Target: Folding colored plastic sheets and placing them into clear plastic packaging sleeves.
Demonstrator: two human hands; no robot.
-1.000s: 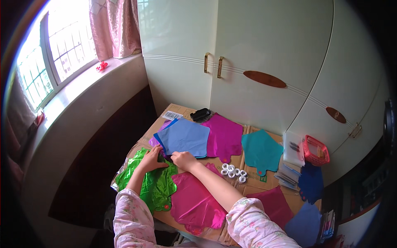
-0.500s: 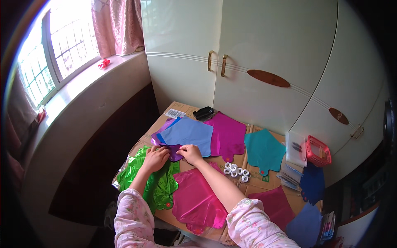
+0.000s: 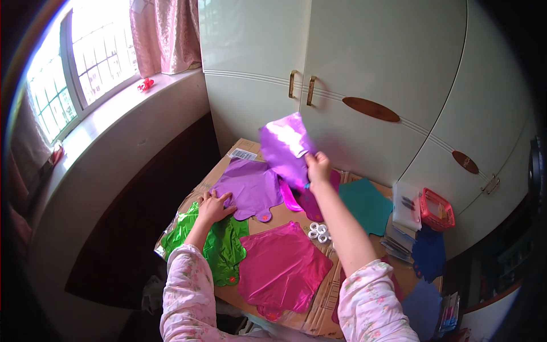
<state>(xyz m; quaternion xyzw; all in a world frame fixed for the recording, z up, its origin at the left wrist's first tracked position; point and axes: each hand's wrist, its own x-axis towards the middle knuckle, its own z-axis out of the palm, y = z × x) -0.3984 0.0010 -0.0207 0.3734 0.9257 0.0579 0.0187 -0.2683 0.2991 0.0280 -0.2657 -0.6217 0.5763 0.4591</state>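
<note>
My right hand [image 3: 320, 170] is closed on the edge of a shiny purple foil balloon [image 3: 285, 139], flat and uninflated, held above the table's far side; whether other sheets are gripped with it is hard to tell. My left hand [image 3: 213, 206] rests with fingers spread at the left edge of another flat purple foil balloon [image 3: 248, 185]. Beside that wrist lies a crumpled green foil balloon [image 3: 225, 256]. A pink foil balloon [image 3: 282, 265] is spread between my forearms. Behind the lifted one, a magenta balloon [image 3: 312, 212] is mostly hidden.
Cardboard [image 3: 228, 296] covers the table. Small white rolls [image 3: 319, 232] sit beside my right forearm, which partly hides them. To the right are a teal balloon [image 3: 367, 205], a pink basket [image 3: 437, 210] and blue balloons [image 3: 428, 253]. A white wardrobe [image 3: 376, 51] stands behind.
My right hand has lifted away to the upper right with the purple balloon. The light blue balloon no longer shows on the pile; a flat purple one lies exposed there. My left hand stays nearly in place.
</note>
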